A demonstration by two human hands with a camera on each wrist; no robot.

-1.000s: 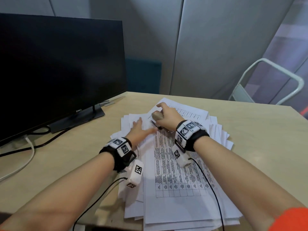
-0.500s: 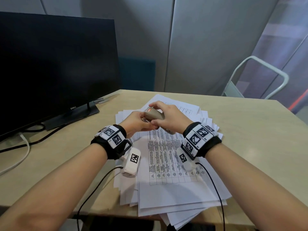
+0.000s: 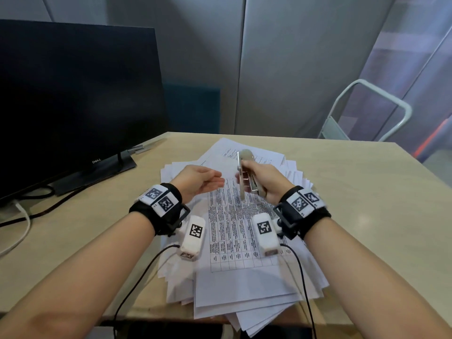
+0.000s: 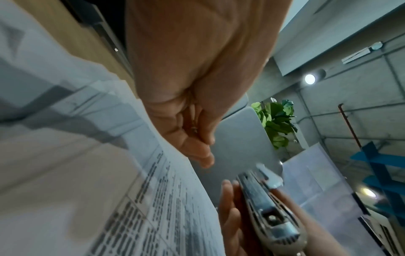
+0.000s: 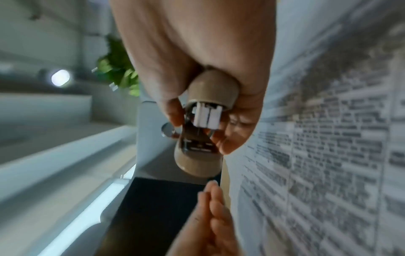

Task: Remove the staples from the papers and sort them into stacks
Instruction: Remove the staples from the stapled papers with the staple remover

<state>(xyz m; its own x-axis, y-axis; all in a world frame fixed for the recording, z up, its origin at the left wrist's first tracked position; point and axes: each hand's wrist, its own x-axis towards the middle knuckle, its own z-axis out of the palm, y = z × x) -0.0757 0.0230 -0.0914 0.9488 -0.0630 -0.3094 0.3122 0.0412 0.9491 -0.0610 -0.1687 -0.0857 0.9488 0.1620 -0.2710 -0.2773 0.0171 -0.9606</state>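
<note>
A loose pile of printed papers (image 3: 244, 243) lies fanned on the light wooden desk (image 3: 354, 204), a table-form sheet on top. My right hand (image 3: 244, 172) grips a beige stapler (image 3: 245, 154) held upright above the pile, its metal underside facing left. In the right wrist view the stapler (image 5: 208, 121) sits between thumb and fingers. My left hand (image 3: 217, 178) hovers just left of it, palm turned toward the tool, fingers relaxed. In the left wrist view a tiny metal bit, likely a staple (image 4: 194, 128), lies in the palm of that hand (image 4: 197, 143). The stapler (image 4: 269, 207) shows there too.
A dark Dell monitor (image 3: 73, 94) stands at the left on its foot, with cables (image 3: 36, 211) trailing along the desk's left side. A white tubular frame (image 3: 367, 111) stands beyond the desk's far right corner. The paper pile overhangs the near desk edge.
The hands, joined on the stapler half a second ago, have parted. My left hand has drawn away leftward with fingers relaxed. My right hand has turned the stapler upright.
</note>
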